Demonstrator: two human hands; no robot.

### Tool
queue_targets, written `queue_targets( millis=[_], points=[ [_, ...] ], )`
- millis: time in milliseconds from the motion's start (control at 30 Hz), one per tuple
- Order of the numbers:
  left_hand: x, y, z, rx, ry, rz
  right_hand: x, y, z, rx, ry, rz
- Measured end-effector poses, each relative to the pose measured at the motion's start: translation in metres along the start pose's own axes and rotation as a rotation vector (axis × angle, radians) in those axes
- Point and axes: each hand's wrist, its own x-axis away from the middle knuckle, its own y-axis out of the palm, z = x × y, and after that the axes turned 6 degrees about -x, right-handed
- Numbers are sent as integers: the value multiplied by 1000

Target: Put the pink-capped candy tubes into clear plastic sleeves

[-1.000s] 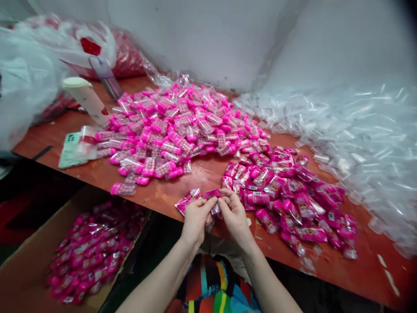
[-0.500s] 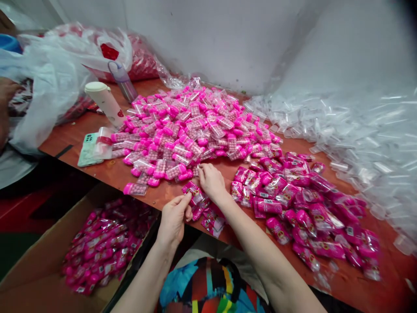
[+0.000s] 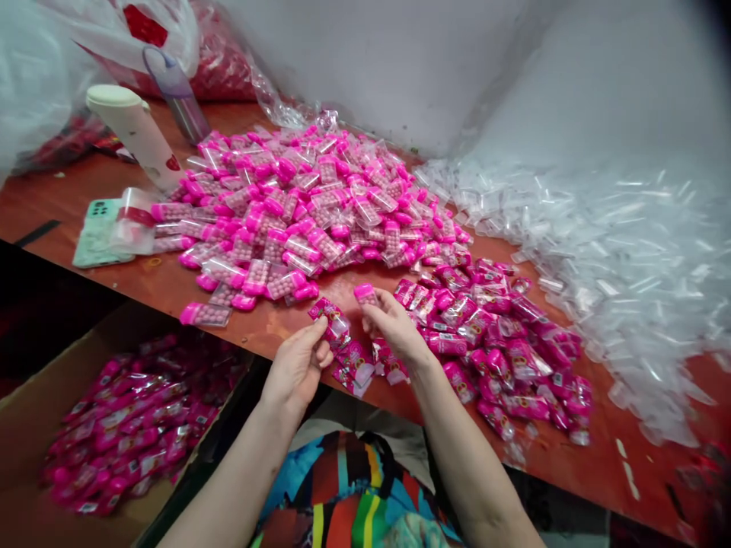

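Note:
My left hand (image 3: 298, 359) pinches a printed pink wrapper (image 3: 332, 321) between thumb and fingers, near the table's front edge. A small candy bottle with a pink cap (image 3: 365, 294) is in my right hand (image 3: 395, 326), its cap pointing up and away from me. Both hands are close together but apart. More flat pink wrappers (image 3: 357, 364) lie on the table between them. Just beyond is a large heap of clear, pink-capped candy bottles (image 3: 297, 205) filled with pink balls. Beside my right hand spreads a pile of wrapped bottles (image 3: 508, 346).
Clear plastic pieces (image 3: 594, 251) cover the right rear of the red table (image 3: 256, 331). Back left stand a white tumbler (image 3: 134, 133), a purple-topped bottle (image 3: 181, 99) and a phone (image 3: 103, 236). Below the left edge, a cardboard box (image 3: 34, 449) holds wrapped packs.
My right hand has come back from the heap's front edge with a candy bottle, now nearer the wrapper. The left hand still grips its wrapper. The view has shifted.

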Motion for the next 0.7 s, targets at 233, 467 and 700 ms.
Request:
queue_targets(
  millis=[233, 467, 700],
  points=[
    [3, 21, -20, 91, -38, 6, 75, 1, 4, -369, 1, 1],
    [9, 32, -37, 79, -62, -24, 94, 19, 21, -379, -15, 181],
    [21, 35, -45, -109, -93, -261, 105, 11, 27, -366, -33, 184]
  ],
)
